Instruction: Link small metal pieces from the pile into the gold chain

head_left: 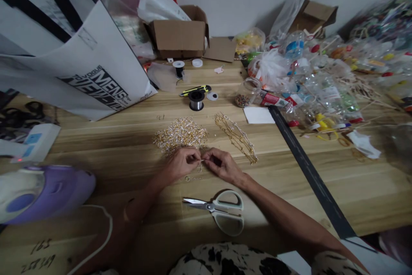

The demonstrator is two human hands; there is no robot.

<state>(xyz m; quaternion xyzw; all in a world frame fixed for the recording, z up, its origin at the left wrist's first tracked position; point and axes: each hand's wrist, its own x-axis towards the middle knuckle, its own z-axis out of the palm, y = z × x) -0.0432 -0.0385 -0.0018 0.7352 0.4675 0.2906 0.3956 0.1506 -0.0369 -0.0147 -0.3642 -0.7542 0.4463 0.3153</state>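
Observation:
My left hand [184, 161] and my right hand [222, 164] meet fingertip to fingertip over the wooden table. Both pinch a thin, small piece of beaded chain [201, 167] whose end dangles below the fingers; its details are too small to make out. Just beyond my left hand lies a heap of gold and clear beaded links [180, 134]. To the right of it, several gold beaded chains [236, 140] are laid out lengthwise. A small ring with a short chain [188, 178] rests below the hands. Nearer to me lie scissors [222, 210] with pale handles, blades pointing left.
Behind the heap stand a wire spool [196, 101], a yellow utility knife [195, 90] and a black thread spool [178, 70]. A jar of beads [247, 92] stands near piled plastic bottles [331, 95]. A purple appliance [61, 193] and large white bag [106, 64] occupy the left.

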